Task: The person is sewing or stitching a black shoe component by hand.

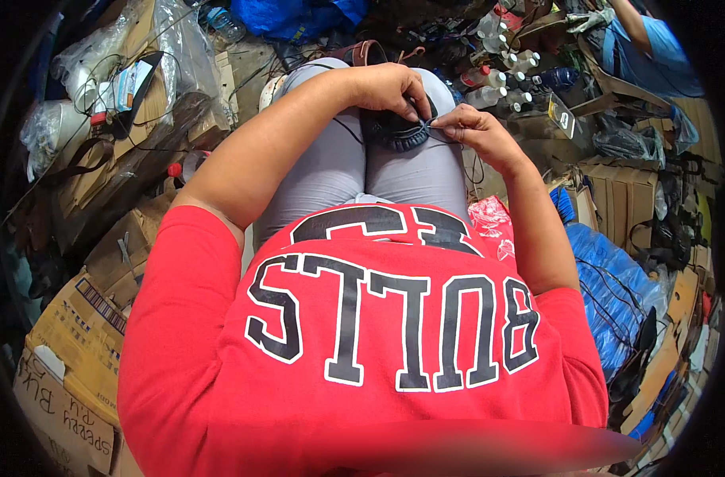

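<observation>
A dark shoe with a ribbed sole edge rests on my lap between my knees, which are in grey trousers. My left hand lies over the top of the shoe and grips it. My right hand is at the shoe's right side, its fingertips pinched on a thin dark thread that runs to the shoe. A loose length of thread trails down over my right thigh. My red shirt fills the lower half of the view.
Flattened cardboard boxes lie at my left, with plastic bags and cables behind them. Several small bottles stand ahead on the right. A blue plastic sack is at my right. Another person's arm in a blue sleeve shows top right.
</observation>
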### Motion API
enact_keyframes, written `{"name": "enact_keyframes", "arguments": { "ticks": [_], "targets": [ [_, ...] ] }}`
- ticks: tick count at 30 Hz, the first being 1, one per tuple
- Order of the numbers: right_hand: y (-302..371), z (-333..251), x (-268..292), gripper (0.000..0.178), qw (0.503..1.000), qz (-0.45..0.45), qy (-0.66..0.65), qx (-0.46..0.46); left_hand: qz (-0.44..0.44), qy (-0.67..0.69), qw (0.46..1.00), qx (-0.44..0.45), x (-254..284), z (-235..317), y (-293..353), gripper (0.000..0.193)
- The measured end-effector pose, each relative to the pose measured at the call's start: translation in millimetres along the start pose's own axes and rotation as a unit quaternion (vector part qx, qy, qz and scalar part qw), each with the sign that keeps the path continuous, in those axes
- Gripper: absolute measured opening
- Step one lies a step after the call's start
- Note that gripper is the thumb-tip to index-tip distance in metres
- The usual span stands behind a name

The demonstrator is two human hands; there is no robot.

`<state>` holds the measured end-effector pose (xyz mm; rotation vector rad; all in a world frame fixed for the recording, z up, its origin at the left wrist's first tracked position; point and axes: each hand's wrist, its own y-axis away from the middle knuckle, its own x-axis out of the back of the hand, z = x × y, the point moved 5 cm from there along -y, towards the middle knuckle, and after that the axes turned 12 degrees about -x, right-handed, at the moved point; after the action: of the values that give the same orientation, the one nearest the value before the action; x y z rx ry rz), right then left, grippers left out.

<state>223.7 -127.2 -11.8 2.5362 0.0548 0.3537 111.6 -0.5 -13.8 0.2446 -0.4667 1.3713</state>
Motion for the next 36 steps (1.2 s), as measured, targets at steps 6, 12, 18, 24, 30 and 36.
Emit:
{"name": "enact_keyframes", "arguments": {
  "ticks": [6, 12, 18, 24, 30, 36],
  "targets": [
    [-4.0, 8.0, -9.0, 0.017, 0.996, 0.072, -0.036, 0.029, 0.01, 0.008, 1.0, 0.023, 0.1, -7.0, -0.8, 0.023],
    [26.1, -8.8, -15.4, 0.018, 0.981, 0.177, 0.061, 0.056, 0.044, 0.01, 0.999, -0.02, -1.9, -4.3, 4.9, 0.022],
    [20.1, -36.9, -22.2, 0.016, 0.95, 0.208, 0.195, 0.129, 0.012, -0.01, 0.999, 0.04, 0.6, -1.7, -2.3, 0.022],
    [21.3, -37.6, -15.8, 0.014, 0.955, 0.184, 0.209, 0.098, 0.21, -0.218, 0.953, 0.018, 13.0, 44.3, 36.9, 0.027],
    [29.7, -28.9, -18.5, 0.026, 0.965, 0.172, 0.161, 0.116, 0.209, -0.274, 0.934, 0.096, 39.8, 25.1, 123.7, 0.019],
    [39.8, -27.4, -38.0, 0.034, 0.913, 0.236, 0.297, 0.146, 0.321, -0.436, 0.809, 0.23, 76.3, -0.3, 164.8, 0.019]
  ]
}}
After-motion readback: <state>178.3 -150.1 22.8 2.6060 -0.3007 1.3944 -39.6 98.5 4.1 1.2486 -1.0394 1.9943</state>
